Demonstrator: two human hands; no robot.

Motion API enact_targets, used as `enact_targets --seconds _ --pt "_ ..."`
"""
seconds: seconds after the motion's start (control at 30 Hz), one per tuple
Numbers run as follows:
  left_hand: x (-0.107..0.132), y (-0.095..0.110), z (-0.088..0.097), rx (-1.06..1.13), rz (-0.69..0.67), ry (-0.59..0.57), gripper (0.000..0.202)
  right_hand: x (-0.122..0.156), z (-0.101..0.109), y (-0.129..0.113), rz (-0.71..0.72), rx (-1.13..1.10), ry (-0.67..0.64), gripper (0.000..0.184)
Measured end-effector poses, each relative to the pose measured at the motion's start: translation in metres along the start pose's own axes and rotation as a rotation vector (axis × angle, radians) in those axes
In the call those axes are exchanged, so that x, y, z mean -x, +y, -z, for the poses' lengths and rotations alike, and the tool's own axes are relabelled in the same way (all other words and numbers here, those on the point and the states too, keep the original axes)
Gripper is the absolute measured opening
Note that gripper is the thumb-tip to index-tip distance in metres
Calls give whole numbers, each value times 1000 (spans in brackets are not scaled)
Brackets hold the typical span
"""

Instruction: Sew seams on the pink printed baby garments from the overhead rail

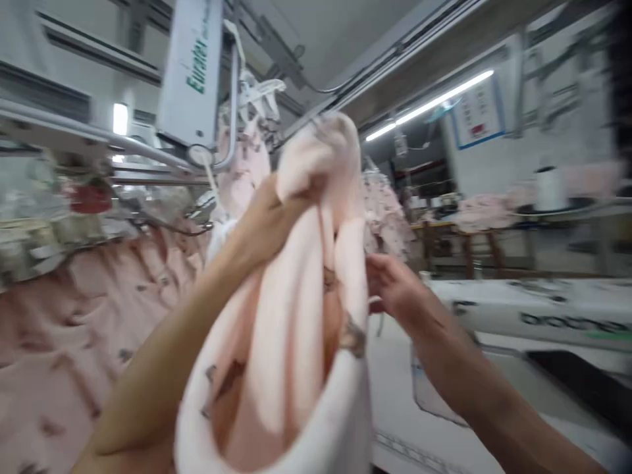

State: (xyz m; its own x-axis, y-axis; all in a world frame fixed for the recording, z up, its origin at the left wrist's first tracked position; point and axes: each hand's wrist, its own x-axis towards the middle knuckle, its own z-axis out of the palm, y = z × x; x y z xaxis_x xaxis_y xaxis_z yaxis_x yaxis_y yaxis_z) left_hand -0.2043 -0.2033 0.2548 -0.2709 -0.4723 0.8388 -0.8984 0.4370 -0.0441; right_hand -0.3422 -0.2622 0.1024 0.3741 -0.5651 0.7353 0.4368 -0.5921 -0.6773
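My left hand [269,220] is raised high and closed on the top of a pale pink printed garment [296,342], which hangs down in folds over my forearm. My right hand [392,286] reaches in from the right and touches the garment's right edge; its fingers are blurred and partly hidden by the cloth. Just above my left hand hangs a white overhead carrier marked "Eurotex" [190,72], with white hangers [259,92] and more pink garments [244,164] behind it.
A row of pink printed fabric [83,309] hangs along the left under a metal rail [99,141]. A white sewing machine [533,313] and its table [424,421] lie at the right. Further work tables with pink cloth [481,210] stand behind.
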Motion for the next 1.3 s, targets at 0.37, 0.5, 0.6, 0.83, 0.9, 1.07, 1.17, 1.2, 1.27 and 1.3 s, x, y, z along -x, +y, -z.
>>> enact_targets --seconds 0.37,0.5,0.6,0.83,0.9,1.07,1.17,1.2,1.27,1.3 --pt "155 -83 -76 -264 433 -883 64 71 68 92 -637 -342 -22 38" --pt "201 -71 -116 107 432 -1028 75 103 51 110 -709 -255 14 40" --pt "202 -35 -162 368 451 -813 45 114 45 110 -709 -137 74 39" --pt "228 -3 -223 778 596 -736 13 151 59 110 -811 163 57 35" --pt "235 -6 -226 823 608 -722 15 157 63 111 -814 192 25 33" --pt "235 -2 -229 852 599 -661 18 142 69 105 -640 419 60 21" --pt "234 2 -231 805 684 -648 14 133 68 103 -655 477 -17 14" --pt "235 2 -231 798 728 -670 16 132 68 103 -679 488 -42 11" --pt "235 2 -230 819 781 -739 25 129 70 103 -728 513 -85 9" --pt "235 2 -230 843 778 -771 30 128 72 103 -750 516 -109 10"
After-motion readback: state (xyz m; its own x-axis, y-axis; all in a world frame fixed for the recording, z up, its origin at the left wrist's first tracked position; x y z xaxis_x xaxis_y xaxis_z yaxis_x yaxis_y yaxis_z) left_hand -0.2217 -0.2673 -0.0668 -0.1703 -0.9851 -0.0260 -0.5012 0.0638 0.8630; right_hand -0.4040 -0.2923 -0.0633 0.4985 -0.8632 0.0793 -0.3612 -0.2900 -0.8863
